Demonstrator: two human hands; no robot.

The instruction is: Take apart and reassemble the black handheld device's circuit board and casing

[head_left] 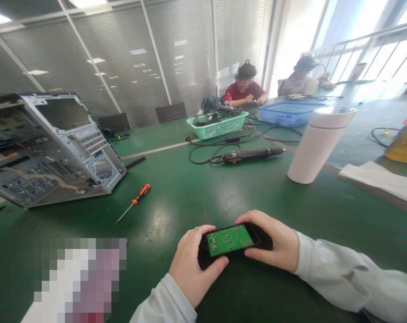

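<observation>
Close to the table's near edge, a green circuit board (230, 239) sits in a shallow black case (256, 234). My left hand (195, 262) grips the left end of the case, thumb along the near side and fingers over the far side. Closed on the right end in the same way is my right hand (273, 240). The board faces up, with small solder points and parts on it; its underside is hidden. Left of my hands lies an orange and black screwdriver (142, 194), its shaft pointing towards me.
An open computer case (98, 152) stands at left. Ahead lie a corded electric screwdriver (252, 155), a green basket (220, 127) of cables and a blue basket (280, 114). A white tumbler (316, 150) stands at right. Two people sit at the far side.
</observation>
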